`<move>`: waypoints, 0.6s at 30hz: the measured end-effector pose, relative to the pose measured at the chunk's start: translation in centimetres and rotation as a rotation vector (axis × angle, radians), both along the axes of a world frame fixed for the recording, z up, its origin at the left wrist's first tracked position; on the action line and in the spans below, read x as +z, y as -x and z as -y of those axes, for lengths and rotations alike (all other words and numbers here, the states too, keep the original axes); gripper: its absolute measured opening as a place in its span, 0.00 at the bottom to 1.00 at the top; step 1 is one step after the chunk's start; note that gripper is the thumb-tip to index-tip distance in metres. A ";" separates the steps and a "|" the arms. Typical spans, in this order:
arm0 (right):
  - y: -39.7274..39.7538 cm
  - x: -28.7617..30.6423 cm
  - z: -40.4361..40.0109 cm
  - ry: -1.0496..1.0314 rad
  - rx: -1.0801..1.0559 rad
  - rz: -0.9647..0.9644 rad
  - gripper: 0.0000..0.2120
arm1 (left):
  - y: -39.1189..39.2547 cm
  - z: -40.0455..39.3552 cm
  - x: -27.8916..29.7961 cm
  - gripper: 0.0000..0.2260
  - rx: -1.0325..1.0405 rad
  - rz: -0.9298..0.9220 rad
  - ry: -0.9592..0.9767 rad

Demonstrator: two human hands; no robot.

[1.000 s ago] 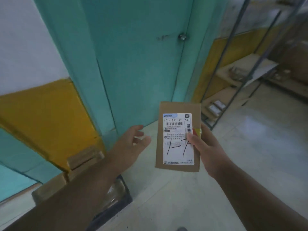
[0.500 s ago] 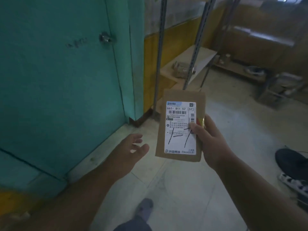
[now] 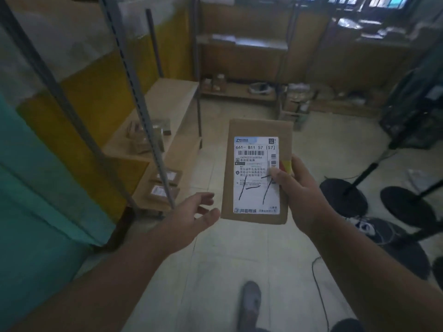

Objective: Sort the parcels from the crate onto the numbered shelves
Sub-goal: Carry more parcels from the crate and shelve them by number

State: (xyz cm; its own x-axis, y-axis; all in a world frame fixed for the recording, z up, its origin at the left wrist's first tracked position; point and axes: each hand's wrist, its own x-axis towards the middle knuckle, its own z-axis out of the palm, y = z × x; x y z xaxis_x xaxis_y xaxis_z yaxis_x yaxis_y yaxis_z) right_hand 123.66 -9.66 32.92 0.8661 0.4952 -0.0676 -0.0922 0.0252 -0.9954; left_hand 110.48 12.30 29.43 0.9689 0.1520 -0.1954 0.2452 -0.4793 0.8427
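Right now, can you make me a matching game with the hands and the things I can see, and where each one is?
Things:
1. parcel
2. left hand
3. right hand
4. two small parcels

Places or states:
A. lying on the low shelf at the left
B. open, holding nothing
C. held upright, label toward the camera
D. gripping the parcel's right edge

Pairs: 1-C, 2-B, 3-D, 4-A
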 end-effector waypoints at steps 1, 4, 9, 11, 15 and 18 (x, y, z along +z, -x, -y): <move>-2.8 -0.1 0.4 0.005 -0.006 0.005 0.22 | -2.9 0.4 0.0 0.45 -0.010 0.010 0.003; -11.0 0.5 0.9 0.027 -0.001 0.012 0.23 | -11.0 1.0 0.3 0.43 -0.003 0.017 0.012; -22.9 2.3 -1.0 0.034 0.059 0.025 0.27 | -21.6 -0.6 1.5 0.42 0.031 0.032 0.014; -27.3 1.9 -2.9 0.013 0.059 0.023 0.27 | -25.5 -1.8 1.5 0.40 0.061 0.041 0.034; -35.5 0.1 -7.4 0.035 0.081 0.002 0.31 | -33.0 -5.6 0.2 0.38 0.141 0.055 0.062; -41.7 -0.3 -10.9 0.055 0.079 0.013 0.38 | -39.0 -8.7 -0.3 0.28 0.178 0.077 0.094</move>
